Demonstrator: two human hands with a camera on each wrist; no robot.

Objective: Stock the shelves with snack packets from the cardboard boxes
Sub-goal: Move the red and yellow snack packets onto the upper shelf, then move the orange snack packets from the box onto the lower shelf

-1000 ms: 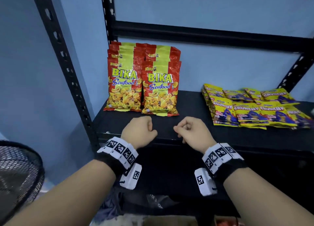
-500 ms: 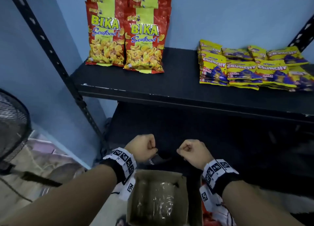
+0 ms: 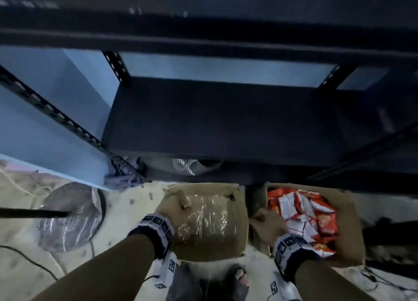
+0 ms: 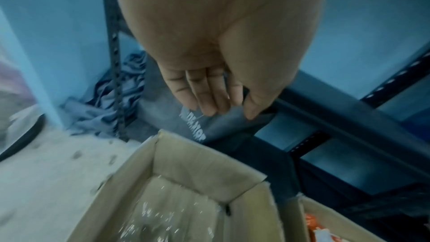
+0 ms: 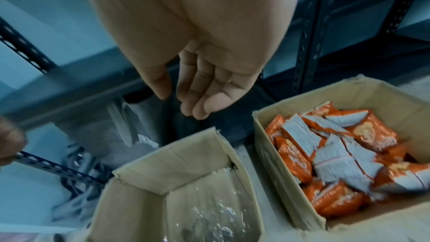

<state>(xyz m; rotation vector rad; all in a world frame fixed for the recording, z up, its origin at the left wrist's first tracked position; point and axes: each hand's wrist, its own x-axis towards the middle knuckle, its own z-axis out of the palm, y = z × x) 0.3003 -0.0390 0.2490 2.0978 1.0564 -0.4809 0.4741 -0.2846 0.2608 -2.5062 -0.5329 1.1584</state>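
Two open cardboard boxes stand on the floor in front of the black rack. The left box [image 3: 237, 212] [image 4: 186, 154] [image 5: 186, 154] holds only crumpled clear plastic [image 3: 205, 219]. The right box [image 3: 348, 224] [image 5: 349, 95] is full of orange and white snack packets [image 3: 303, 217] [image 5: 337, 154]. My left hand [image 3: 175, 210] [image 4: 216, 95] hangs over the left box's far left corner, fingers loosely curled, holding nothing. My right hand [image 3: 267, 224] [image 5: 200, 89] hangs between the two boxes, by the right box's left wall, also loosely curled and empty.
The rack's low black shelf [image 3: 214, 120] lies bare above the boxes, its perforated upright [image 3: 56, 115] at the left. A grey bag [image 3: 187, 167] and cloth sit under it. A fan base [image 3: 70, 212] and cables lie on the floor at left. My feet [image 3: 239, 276] stand near the boxes.
The view has dropped from the upper shelf with its stocked packets to the floor. Both hands have come down from shelf height to just above the boxes and loosened from fists.
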